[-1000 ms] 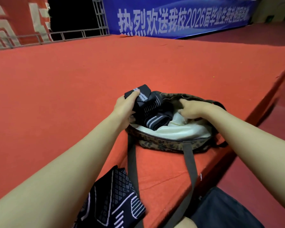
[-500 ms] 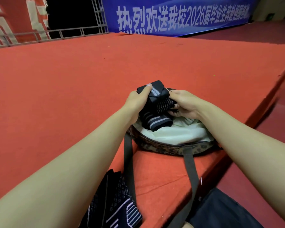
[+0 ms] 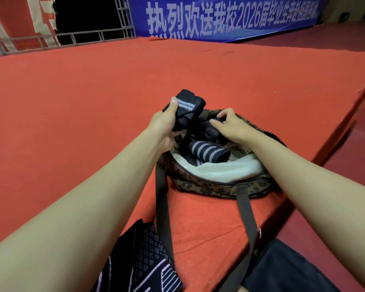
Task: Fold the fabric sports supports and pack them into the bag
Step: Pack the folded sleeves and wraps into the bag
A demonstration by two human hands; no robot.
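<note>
A leopard-print bag with a pale lining lies open on the red carpet near the platform edge. My left hand grips a folded black support with a grey stripe, held just above the bag's far left rim. My right hand presses down on another black support inside the bag. A rolled black support with grey stripes lies in the bag in front of both hands. A flat black support with a white pattern lies on the carpet by my left forearm.
The bag's two dark straps trail toward me across the carpet. The platform edge drops off at the right to a darker red floor. A blue banner and a metal truss stand at the far end.
My left hand has lifted the folded support up and to the left, away from my right hand. My right hand has let go of it and now presses a support inside the bag.
</note>
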